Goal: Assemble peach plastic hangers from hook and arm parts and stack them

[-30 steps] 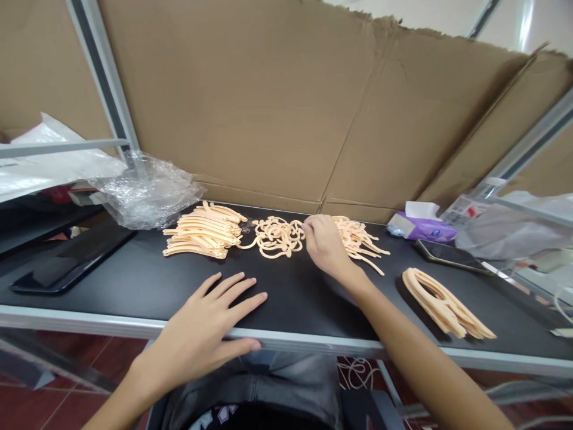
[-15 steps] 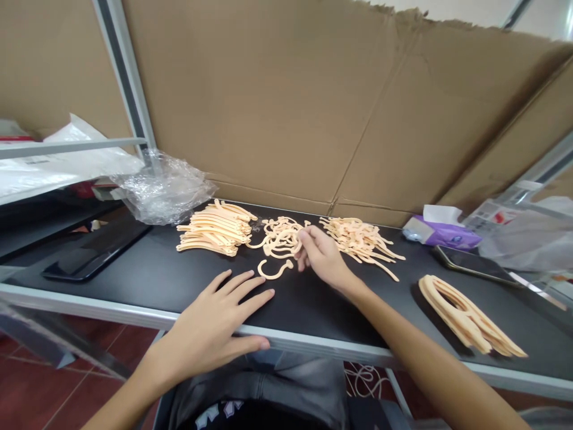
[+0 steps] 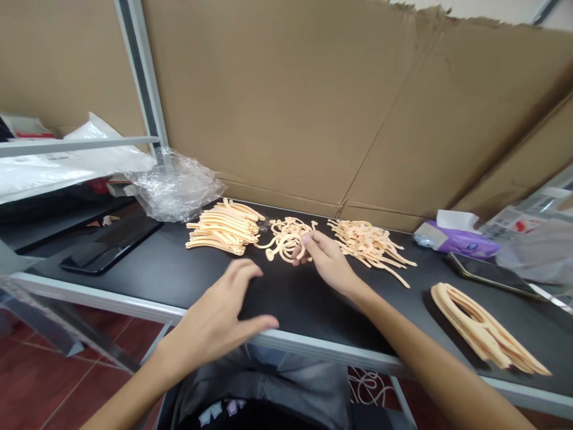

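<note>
My right hand (image 3: 329, 261) pinches a pale orange plastic hook (image 3: 270, 255) with a knob at one end, between thumb and fingers. The hook is just in front of a loose heap of similar hooks (image 3: 290, 226). My left hand (image 3: 215, 316) is open and holds nothing, its thumb apart from its fingers, over the table's front edge. Beyond it on the left lies a stacked pile of slightly curved flat strips (image 3: 224, 227). Right of the hooks is a tangled pile of thinner pieces (image 3: 367, 239).
A bundle of looped orange pieces (image 3: 483, 328) lies at the right front. Behind it are a phone (image 3: 492, 275) and a purple tissue pack (image 3: 465, 239). A dark glossy panel (image 3: 111, 245) and crumpled clear plastic (image 3: 174, 185) are at left. Cardboard (image 3: 277, 107) walls the back.
The loose hook that lay in front of the heap is now in my right hand. My left hand has drawn its fingers in and turned. The view has shifted slightly left.
</note>
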A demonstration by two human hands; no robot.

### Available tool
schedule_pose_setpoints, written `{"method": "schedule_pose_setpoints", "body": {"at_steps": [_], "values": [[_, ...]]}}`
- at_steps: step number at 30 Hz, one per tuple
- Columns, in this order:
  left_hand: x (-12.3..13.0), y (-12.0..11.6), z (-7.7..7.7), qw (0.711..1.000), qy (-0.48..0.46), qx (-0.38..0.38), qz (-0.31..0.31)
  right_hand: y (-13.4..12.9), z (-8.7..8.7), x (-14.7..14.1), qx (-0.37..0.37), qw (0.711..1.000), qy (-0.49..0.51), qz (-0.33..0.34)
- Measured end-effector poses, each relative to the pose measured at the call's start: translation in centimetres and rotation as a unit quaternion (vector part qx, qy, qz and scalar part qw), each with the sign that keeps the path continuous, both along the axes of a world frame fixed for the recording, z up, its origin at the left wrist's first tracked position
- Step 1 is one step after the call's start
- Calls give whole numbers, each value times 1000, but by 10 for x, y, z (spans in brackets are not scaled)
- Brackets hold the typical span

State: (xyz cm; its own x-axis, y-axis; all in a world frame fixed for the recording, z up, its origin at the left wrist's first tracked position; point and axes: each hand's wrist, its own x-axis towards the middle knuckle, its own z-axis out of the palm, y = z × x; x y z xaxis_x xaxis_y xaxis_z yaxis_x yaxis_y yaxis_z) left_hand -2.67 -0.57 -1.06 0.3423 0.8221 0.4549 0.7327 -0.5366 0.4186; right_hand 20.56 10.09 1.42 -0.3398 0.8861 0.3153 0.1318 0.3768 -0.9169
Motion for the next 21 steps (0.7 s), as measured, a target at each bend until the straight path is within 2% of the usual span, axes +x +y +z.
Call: {"method": "schedule_pose_setpoints", "body": {"at_steps": [2, 3, 8, 12, 15, 21], "values": [[1, 2, -5, 993, -105, 2, 52, -12, 5, -9, 3, 999, 6, 49], [1, 3, -7, 990, -131, 3, 58, -19, 6, -14, -4, 997, 12, 72], [1, 4, -2, 995, -95, 5, -8, -34, 0, -33, -81, 986, 22, 146], [-1, 3, 6, 988, -141, 39, -56, -32, -7, -35, -137, 972, 11, 188], [-2, 3, 9, 980, -191, 53, -25, -31, -8, -34, -141, 972, -12, 189], [-2, 3, 16, 963, -254, 57, 66, -31, -8, -33, -69, 988, -77, 112]]}}
